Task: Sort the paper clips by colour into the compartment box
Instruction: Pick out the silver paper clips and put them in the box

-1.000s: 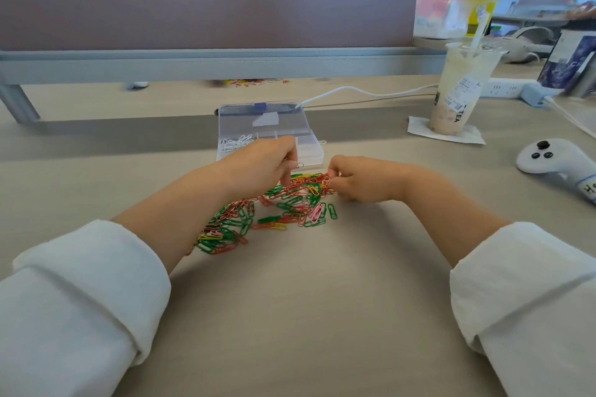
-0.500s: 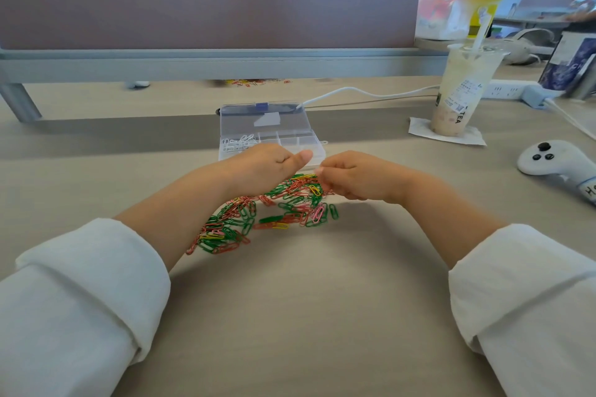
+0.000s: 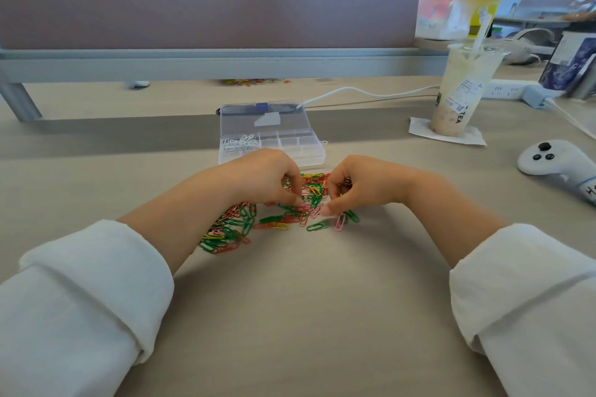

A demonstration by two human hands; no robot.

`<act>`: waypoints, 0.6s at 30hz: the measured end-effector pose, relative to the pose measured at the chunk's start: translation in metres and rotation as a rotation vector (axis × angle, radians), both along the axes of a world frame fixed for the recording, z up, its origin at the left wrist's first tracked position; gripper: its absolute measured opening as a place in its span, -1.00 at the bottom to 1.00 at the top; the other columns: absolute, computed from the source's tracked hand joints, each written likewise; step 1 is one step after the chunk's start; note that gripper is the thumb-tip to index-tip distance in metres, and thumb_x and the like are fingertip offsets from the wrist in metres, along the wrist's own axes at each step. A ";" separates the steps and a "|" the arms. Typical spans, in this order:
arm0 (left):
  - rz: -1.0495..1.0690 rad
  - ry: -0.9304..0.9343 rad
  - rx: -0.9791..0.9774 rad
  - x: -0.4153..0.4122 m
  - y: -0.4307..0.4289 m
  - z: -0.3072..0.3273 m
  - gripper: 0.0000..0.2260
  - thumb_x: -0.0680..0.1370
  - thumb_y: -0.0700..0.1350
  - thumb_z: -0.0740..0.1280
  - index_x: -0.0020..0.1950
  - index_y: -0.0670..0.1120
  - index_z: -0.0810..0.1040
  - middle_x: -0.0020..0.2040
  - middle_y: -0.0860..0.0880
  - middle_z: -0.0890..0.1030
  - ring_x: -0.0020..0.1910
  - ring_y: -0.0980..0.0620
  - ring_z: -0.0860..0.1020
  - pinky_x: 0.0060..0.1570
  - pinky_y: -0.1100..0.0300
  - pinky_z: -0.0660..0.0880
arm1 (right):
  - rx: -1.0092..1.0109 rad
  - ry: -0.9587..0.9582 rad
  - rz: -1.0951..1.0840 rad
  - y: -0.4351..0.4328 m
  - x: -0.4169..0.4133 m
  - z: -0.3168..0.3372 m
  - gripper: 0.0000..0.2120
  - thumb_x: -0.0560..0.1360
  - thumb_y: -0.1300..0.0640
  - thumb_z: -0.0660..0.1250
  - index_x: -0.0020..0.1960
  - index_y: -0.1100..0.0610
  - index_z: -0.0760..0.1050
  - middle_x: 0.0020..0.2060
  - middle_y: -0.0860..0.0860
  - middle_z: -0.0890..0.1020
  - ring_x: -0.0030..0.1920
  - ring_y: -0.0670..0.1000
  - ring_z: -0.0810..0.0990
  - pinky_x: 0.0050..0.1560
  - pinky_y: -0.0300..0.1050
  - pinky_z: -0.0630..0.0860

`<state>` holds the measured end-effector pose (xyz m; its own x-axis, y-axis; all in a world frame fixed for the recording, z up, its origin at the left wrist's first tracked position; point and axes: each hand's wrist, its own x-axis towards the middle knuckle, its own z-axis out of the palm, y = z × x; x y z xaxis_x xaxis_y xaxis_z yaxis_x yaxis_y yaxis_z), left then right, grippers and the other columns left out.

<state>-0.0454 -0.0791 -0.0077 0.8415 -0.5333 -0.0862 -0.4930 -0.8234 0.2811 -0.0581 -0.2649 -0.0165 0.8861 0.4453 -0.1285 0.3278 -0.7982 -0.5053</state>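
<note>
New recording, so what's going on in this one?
A person is sorting paper clips by hand. The left hand and the right hand are both curled over a loose pile of red, green, yellow and pink paper clips on the table. Their fingertips meet at some pink ones, but it is unclear whether either has one pinched. The compartment box lies open just behind the pile. Only white clips show in it, in its far-left compartment.

Pale table point(image 3: 290, 316), coloured paper clips point(image 3: 232, 229) strewn under and between left hand point(image 3: 264, 177) and right hand point(image 3: 364, 184), clear compartment box point(image 3: 271, 145) just beyond both, napkin point(image 3: 474, 137) and white controller point(image 3: 554, 161) well right of the right hand
</note>
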 end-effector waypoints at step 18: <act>-0.025 -0.011 0.128 -0.002 -0.003 0.003 -0.85 0.47 0.02 0.38 -0.03 -0.01 0.61 -0.35 0.15 0.36 -0.38 0.19 0.34 -0.42 0.32 0.20 | -0.039 -0.066 0.016 0.005 0.003 -0.005 -0.90 0.46 0.08 0.39 -0.22 0.01 0.52 -0.47 -0.12 0.40 -0.48 -0.20 0.39 -0.41 -0.41 0.29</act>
<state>-0.0472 -0.0821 -0.0047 0.8291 -0.5396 -0.1461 -0.5165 -0.8394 0.1689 -0.0556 -0.2602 -0.0216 0.8859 0.4554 -0.0881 0.3722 -0.8114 -0.4507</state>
